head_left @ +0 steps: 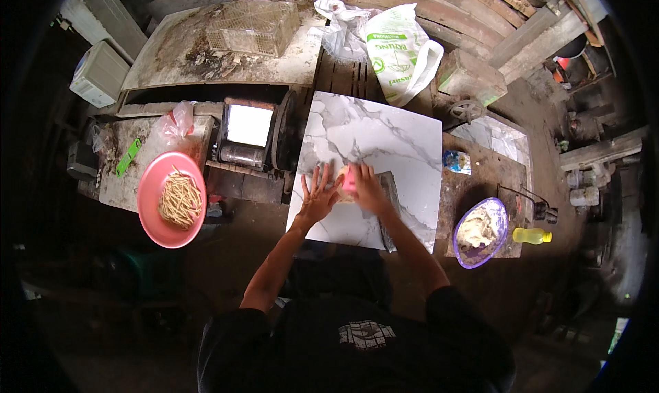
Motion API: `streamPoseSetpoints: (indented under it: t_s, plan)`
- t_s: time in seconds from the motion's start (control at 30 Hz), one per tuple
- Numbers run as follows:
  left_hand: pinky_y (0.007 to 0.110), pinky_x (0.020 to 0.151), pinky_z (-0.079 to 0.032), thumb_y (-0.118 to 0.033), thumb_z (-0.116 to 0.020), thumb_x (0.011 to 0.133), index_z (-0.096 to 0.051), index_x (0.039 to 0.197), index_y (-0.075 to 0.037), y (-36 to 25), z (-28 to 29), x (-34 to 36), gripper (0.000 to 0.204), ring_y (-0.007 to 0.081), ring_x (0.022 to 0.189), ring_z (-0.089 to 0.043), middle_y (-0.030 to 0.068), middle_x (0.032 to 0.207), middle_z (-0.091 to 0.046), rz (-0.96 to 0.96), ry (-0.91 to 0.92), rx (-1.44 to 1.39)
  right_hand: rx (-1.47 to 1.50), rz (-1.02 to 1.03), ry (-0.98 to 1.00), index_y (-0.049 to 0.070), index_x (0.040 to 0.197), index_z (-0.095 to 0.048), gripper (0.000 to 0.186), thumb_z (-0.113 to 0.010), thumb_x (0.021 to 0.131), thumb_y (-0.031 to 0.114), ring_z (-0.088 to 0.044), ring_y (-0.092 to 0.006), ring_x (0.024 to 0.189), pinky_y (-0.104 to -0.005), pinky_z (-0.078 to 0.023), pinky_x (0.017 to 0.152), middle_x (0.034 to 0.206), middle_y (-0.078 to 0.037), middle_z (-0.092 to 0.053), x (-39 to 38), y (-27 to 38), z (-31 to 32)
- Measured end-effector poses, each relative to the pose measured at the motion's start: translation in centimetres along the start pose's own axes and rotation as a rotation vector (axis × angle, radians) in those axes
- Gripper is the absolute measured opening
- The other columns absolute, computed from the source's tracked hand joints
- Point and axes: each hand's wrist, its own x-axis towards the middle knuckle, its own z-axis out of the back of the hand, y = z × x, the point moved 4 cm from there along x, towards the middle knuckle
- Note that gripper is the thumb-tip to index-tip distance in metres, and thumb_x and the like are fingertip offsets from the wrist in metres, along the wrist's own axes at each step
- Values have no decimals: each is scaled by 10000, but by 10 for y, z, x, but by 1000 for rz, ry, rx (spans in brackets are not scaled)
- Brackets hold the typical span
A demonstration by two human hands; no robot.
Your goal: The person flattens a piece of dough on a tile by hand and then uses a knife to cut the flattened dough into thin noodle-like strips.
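Note:
A white board with grey marbling [384,129] lies in front of me. On its near part is a small pale piece of what looks like dough [345,196], mostly hidden by my hands. My left hand [318,197] rests on the board with its fingers spread, its thumb side against the pale piece. My right hand [368,189] grips a small flat pink object [349,180] and presses it at the pale piece; its exact kind is hidden by my fingers. Beside my right wrist lies a long dark strip [389,207], partly under the forearm.
A pink basin [149,207] of thin pale dough sticks [180,201] stands at left, near a hand-cranked roller machine [244,132]. At right are a purple bowl [503,238] with pale dough and a yellow bottle [532,236]. A white bag [398,50] lies behind the board.

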Motion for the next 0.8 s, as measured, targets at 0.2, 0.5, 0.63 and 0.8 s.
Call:
streamPoseSetpoints:
  t_s: [0.2, 0.5, 0.63, 0.8]
  plan:
    - [603, 925, -78, -224, -429, 820, -272, 1284, -180, -9, -3, 4, 492, 338, 1248, -120, 158, 1355, -126, -8, -21, -103, 25, 25, -63, 16, 1125, -347, 623, -657, 600, 145, -400, -302, 963, -371, -392, 763, 1038, -158, -414, 0, -7, 12]
    - [534, 969, -68, -138, -426, 805, -249, 1281, -81, -12, -7, 0, 511, 230, 1260, -144, 77, 1353, -189, -71, -47, -168, 71, 16, -95, 25, 1151, -333, 609, -631, 632, 137, -373, -336, 965, -388, -352, 815, 1059, -165, -405, -7, 7, 6]
    - [523, 972, -83, -122, -421, 804, -257, 1275, -74, -6, -5, 3, 501, 209, 1254, -165, 77, 1342, -220, -113, -49, -137, 139, -57, 100, 37, 1149, -336, 600, -617, 631, 152, -380, -330, 964, -374, -377, 786, 1067, -166, -407, 15, -17, 8]
    - [470, 997, -101, -103, -428, 787, -283, 1258, -55, 3, -7, -3, 495, 209, 1244, -193, 84, 1329, -248, -201, -31, -158, -149, -4, -192, 16, 1209, -305, 658, -610, 646, 168, -397, -325, 955, -381, -395, 764, 1066, -163, -409, -36, 36, -2]
